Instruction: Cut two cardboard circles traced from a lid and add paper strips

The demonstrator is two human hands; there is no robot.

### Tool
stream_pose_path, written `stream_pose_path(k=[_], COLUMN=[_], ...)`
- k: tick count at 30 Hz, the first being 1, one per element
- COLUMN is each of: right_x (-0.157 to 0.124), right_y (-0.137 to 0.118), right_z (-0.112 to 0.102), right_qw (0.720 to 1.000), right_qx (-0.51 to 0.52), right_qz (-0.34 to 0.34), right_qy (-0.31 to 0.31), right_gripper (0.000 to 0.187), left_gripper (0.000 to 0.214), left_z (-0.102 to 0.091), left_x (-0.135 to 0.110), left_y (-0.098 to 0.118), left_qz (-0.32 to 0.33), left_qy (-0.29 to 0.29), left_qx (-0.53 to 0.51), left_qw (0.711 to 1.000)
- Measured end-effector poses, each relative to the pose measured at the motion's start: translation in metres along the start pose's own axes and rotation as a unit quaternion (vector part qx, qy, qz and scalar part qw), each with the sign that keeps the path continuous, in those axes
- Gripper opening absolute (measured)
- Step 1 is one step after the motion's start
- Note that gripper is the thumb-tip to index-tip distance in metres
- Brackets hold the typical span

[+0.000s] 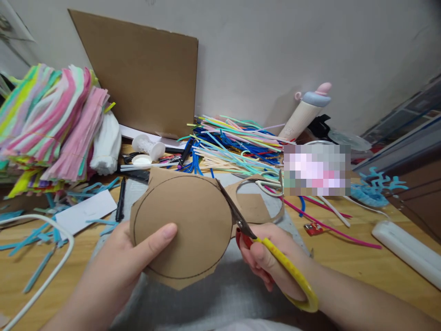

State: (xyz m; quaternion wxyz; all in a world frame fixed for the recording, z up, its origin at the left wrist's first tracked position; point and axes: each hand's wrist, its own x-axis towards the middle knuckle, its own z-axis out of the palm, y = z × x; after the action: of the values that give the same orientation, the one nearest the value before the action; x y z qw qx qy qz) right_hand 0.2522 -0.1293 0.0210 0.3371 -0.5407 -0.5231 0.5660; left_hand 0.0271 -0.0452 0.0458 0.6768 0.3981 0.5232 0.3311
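Note:
My left hand (138,253) grips a piece of brown cardboard (193,220) at its left edge, thumb on top and fingers hidden underneath. A dark circle is drawn on the cardboard, whose outer edge is roughly cut. My right hand (272,257) is closed around a pair of scissors (244,225) with yellow and red handles. The scissor blades lie along the cardboard's right edge, close to the drawn line. Behind the right hand, a cardboard offcut (255,207) with a round opening rests on the grey mat (206,303).
Bundled pipe cleaners (51,124) are piled at the left. More loose pipe cleaners (234,142) lie at the back, near a bottle (306,110). A cardboard sheet (144,73) leans on the wall. A black pen (121,200) and white cable (67,257) lie left; a white bar (406,253) lies right.

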Motion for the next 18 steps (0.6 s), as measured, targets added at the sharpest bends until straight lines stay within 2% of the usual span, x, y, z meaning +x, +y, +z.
stream_pose_path(k=[2, 4, 8, 10, 14, 18], right_x=[0.001, 0.002, 0.0, -0.003, -0.006, -0.007], right_y=[-0.001, 0.0, -0.001, -0.004, -0.015, -0.023], right_z=[0.0, 0.001, 0.004, 0.003, -0.001, -0.005], right_qw=[1.0, 0.999, 0.996, 0.994, 0.987, 0.98], right_qx=[-0.02, -0.037, -0.076, -0.093, -0.12, -0.129], right_qz=[-0.012, -0.031, -0.038, -0.036, -0.055, -0.084], right_qy=[0.004, -0.001, -0.034, -0.049, -0.096, -0.123], right_gripper=[0.065, 0.064, 0.063, 0.062, 0.064, 0.058], left_gripper=[0.057, 0.057, 0.063, 0.06, 0.053, 0.045], left_z=[-0.002, -0.002, 0.0, 0.001, 0.003, 0.005], left_x=[0.002, 0.002, 0.0, -0.002, -0.005, -0.008], left_y=[0.003, 0.005, 0.006, 0.006, 0.005, 0.006], left_qz=[0.007, 0.014, -0.004, -0.008, -0.011, 0.003], left_qy=[-0.019, -0.011, 0.064, 0.078, 0.061, 0.067], left_qx=[-0.027, -0.048, -0.008, 0.017, 0.053, 0.084], left_qw=[0.999, 0.999, 0.998, 0.997, 0.997, 0.994])
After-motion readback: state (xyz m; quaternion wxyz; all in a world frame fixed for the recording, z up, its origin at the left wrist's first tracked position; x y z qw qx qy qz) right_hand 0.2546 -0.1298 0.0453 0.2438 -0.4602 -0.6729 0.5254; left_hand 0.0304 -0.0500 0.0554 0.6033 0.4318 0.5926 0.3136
